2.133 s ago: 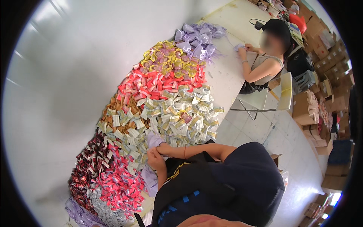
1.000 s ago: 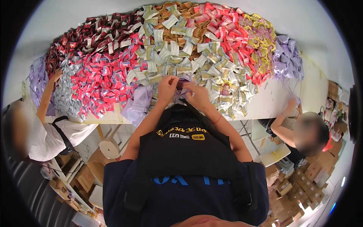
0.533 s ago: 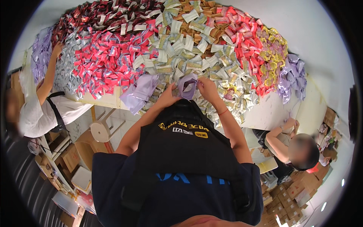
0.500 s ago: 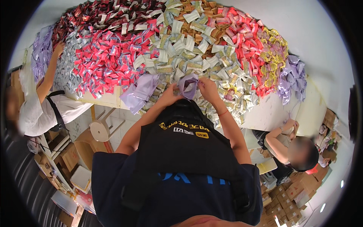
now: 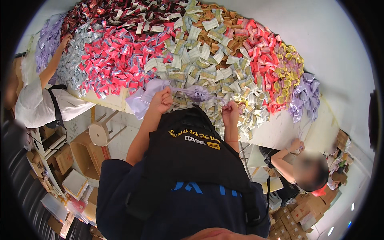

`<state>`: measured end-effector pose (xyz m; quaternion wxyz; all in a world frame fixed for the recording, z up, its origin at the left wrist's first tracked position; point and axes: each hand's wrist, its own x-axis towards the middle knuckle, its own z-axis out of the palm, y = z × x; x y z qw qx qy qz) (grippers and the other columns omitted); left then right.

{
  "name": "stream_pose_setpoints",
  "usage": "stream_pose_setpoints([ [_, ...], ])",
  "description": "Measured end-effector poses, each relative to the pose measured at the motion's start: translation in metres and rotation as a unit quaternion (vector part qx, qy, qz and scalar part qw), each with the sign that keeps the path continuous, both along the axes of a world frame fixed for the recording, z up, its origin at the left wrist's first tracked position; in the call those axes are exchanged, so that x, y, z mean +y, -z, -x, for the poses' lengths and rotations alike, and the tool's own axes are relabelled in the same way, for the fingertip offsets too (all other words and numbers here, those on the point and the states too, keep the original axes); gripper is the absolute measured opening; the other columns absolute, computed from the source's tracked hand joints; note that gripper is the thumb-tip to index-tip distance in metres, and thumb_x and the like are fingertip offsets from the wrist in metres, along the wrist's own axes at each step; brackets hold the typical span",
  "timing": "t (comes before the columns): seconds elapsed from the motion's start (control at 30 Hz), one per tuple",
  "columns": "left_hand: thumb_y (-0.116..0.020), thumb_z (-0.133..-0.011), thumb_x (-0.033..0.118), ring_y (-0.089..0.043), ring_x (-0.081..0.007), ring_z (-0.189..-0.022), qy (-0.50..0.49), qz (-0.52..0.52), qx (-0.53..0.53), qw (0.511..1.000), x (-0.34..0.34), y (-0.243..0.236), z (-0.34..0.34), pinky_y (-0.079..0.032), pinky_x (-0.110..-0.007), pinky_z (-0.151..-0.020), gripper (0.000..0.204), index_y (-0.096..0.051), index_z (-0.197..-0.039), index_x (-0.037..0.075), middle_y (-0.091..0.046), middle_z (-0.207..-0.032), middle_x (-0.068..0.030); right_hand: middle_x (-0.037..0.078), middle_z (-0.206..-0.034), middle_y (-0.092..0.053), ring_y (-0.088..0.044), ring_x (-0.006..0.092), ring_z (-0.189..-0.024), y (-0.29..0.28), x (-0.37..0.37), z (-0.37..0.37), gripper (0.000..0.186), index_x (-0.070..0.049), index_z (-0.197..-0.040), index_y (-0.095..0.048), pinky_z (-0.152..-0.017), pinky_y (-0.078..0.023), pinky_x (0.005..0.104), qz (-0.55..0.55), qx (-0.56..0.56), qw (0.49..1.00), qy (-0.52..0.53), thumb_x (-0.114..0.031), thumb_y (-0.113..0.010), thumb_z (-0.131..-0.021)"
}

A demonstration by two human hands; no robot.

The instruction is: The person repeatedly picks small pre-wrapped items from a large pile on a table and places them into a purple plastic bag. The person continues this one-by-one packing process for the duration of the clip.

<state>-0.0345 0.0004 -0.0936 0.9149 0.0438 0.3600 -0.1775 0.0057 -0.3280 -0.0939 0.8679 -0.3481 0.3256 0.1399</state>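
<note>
A small lavender drawstring pouch hangs between my two hands, its mouth gathered and puckered. My left hand is closed in a fist, with one end of the pouch's cord stretched toward it. On the other side my right hand pinches the opposite cord end. Beside my left hand lie several flat lavender pouches at the table's near edge. Cream and green packets spread over the table just beyond and around the pouch.
Pink packets, dark red packets, red packets and yellow packets are heaped across the table. One person reaches into the heap at left; another sits at right. A stool and cardboard box stand left.
My hands have moved apart, left and right. The pouch's mouth, open before, is now drawn together with its cords pulled out sideways.
</note>
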Motion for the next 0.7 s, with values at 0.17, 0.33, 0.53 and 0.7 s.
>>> stream_pose_setpoints([
  [0.17, -0.045, -0.093, 0.019, -0.042, -0.0133, -0.052, 0.009, -0.223, 0.092, 0.970, -0.025, -0.047, -0.013, -0.043, -0.028, -0.063, 0.021, -0.051, -0.078, 0.006, -0.040, -0.058, 0.0000, -0.001, -0.066, -0.047, -0.045, 0.0135, -0.063, -0.052, 0.041, -0.004, 0.025, -0.009, -0.073, -0.049, -0.066, -0.042, 0.0292, 0.006, -0.038, 0.999, -0.027, -0.020, -0.044, -0.094],
  [0.33, -0.046, -0.091, 0.018, -0.044, -0.0160, -0.058, -0.101, 0.098, -0.122, 0.983, -0.027, 0.018, 0.011, -0.041, -0.030, -0.067, 0.025, -0.044, -0.068, 0.009, -0.042, -0.061, -0.0016, -0.002, -0.052, -0.027, -0.031, 0.0107, -0.045, -0.045, 0.054, 0.020, 0.026, -0.011, -0.071, -0.042, -0.043, -0.028, 0.0244, -0.164, 0.026, 0.972, -0.165, -0.022, -0.044, -0.094],
  [0.53, -0.047, -0.092, 0.028, -0.059, -0.0198, -0.079, 0.078, -0.154, -0.092, 0.981, -0.021, -0.024, 0.010, -0.045, -0.030, -0.080, 0.027, -0.055, -0.078, 0.006, -0.062, -0.092, -0.0127, -0.003, -0.051, -0.030, -0.030, 0.0084, -0.046, -0.046, 0.015, 0.014, 0.029, -0.011, -0.067, -0.043, -0.043, -0.025, 0.0240, 0.107, -0.054, 0.974, -0.193, -0.024, -0.040, -0.093],
  [0.7, -0.051, -0.075, -0.005, -0.053, -0.0235, -0.108, 0.208, -0.739, -0.158, 0.621, 0.040, -0.007, 0.050, -0.038, -0.032, -0.093, 0.043, -0.052, -0.117, 0.003, -0.059, -0.109, -0.0124, 0.005, -0.072, -0.055, -0.049, 0.0140, -0.068, -0.182, -0.051, -0.052, 0.031, -0.002, -0.069, -0.053, -0.065, -0.038, 0.0267, 0.604, -0.259, 0.754, 0.014, -0.017, -0.039, -0.092],
])
